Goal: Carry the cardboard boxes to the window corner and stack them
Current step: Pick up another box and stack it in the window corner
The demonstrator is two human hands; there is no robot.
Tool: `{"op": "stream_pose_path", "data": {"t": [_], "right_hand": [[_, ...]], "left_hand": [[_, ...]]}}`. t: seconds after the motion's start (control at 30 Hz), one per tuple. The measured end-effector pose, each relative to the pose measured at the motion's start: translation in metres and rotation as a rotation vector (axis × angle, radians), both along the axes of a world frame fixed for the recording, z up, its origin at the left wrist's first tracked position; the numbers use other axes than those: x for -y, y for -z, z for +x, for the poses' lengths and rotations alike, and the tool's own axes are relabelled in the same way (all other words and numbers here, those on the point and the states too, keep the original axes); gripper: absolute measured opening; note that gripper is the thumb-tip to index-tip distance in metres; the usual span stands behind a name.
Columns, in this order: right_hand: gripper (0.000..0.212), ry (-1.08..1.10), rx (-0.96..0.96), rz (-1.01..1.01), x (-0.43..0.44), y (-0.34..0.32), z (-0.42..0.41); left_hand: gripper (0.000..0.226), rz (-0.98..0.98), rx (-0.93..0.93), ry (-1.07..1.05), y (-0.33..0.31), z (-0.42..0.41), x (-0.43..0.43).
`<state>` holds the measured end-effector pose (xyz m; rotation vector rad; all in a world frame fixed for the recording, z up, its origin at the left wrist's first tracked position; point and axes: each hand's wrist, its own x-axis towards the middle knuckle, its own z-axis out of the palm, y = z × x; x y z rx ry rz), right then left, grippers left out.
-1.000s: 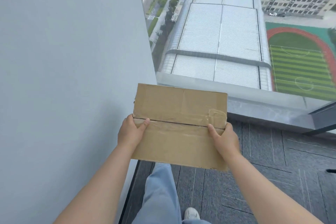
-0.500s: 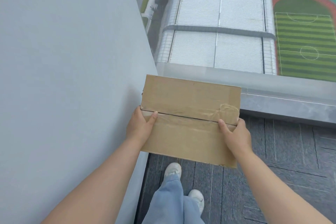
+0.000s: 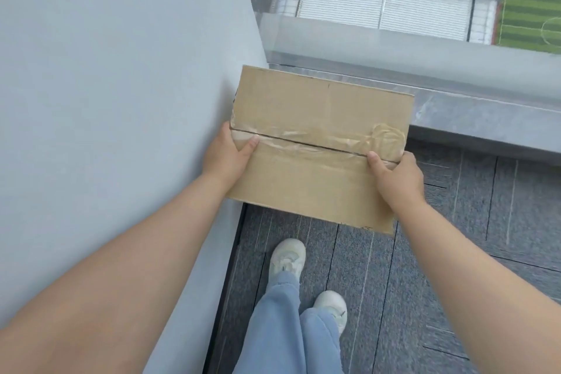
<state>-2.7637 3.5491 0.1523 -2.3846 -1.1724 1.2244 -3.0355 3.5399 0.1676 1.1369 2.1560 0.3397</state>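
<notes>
Cardboard box (image 3: 318,106), taped, between hands (image 3: 226,158) (image 3: 396,179)

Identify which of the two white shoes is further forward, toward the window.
The left shoe, nearer the grey wall and almost under the cardboard box; the right shoe sits further back.

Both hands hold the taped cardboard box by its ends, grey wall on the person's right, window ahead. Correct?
No. The head view shows the grey wall on the person's left. The rest holds: left hand and right hand hold the taped cardboard box by its ends, window ahead.
</notes>
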Motion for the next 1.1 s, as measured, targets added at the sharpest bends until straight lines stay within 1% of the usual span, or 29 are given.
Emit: {"op": "stream_pose_path", "data": {"t": [0.23,0.47,0.57,0.7,0.77,0.83,0.9,0.97,1.03,1.1], "right_hand": [[0.056,-0.004,0.045,-0.025,-0.02,0.058,0.002],[0.055,-0.015,0.027,-0.044,-0.021,0.085,0.003],[0.056,-0.024,0.029,-0.014,-0.022,0.091,0.001],[0.061,-0.005,-0.018,0.039,-0.018,0.093,0.002],[0.063,-0.007,-0.061,0.041,-0.009,0.093,0.006],[0.064,-0.02,-0.085,-0.006,0.006,0.095,0.011],[0.063,-0.034,-0.113,-0.066,0.022,0.097,0.013],[0.062,-0.049,-0.147,-0.085,0.036,0.098,0.013],[0.063,-0.064,-0.164,-0.074,0.044,0.097,0.01],[0.064,-0.06,-0.176,-0.054,0.045,0.097,0.008]], "left_hand": [[0.05,-0.035,0.011,0.043,0.059,0.0,-0.023],[0.048,-0.054,0.041,0.082,0.094,0.0,-0.034],[0.049,-0.052,0.034,0.085,0.102,-0.002,-0.037],[0.053,-0.016,0.045,0.086,0.107,-0.005,-0.033],[0.063,-0.018,0.05,0.049,0.108,-0.007,-0.025],[0.072,-0.049,0.031,-0.03,0.108,-0.01,-0.012],[0.064,-0.059,0.011,-0.065,0.109,-0.011,0.007],[0.051,-0.069,0.017,-0.038,0.11,-0.011,0.026],[0.045,-0.062,0.073,-0.041,0.112,-0.009,0.039],[0.044,-0.035,0.13,-0.076,0.113,-0.008,0.044]]}}
